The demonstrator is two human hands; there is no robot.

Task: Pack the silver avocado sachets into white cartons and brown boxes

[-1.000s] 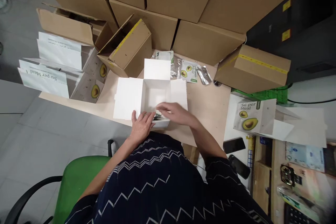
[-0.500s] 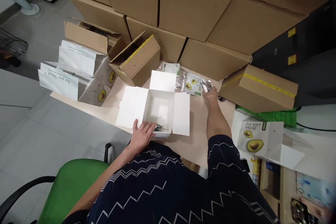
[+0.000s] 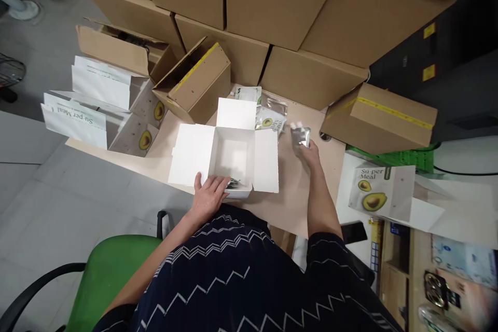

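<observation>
An open white carton (image 3: pixel 233 153) with its flaps spread lies on the tan tabletop (image 3: pixel 295 197) in front of me. My left hand (image 3: pixel 209 194) rests on the carton's near wall, fingers curled over a dark-printed sachet (image 3: pixel 233 182) at the inside edge. My right hand (image 3: pixel 309 153) is stretched out to the right of the carton and pinches a small silver foil packet (image 3: pixel 300 135) lifted off the table. More avocado-printed sachets (image 3: pixel 268 119) lie behind the carton.
Brown shipping boxes (image 3: pixel 280 5) are stacked along the back. An open brown box (image 3: pixel 194 80) stands at the left, a taped one (image 3: pixel 379 116) at the right. Flat avocado-printed cartons (image 3: pixel 97 109) lie far left; another printed carton (image 3: pixel 379 192) sits right. A green chair (image 3: pixel 112 270) is below.
My right hand left the carton, reached back to the sachet pile, took a silver packet and has drawn it a little toward me. The left hand stayed on the carton's edge.
</observation>
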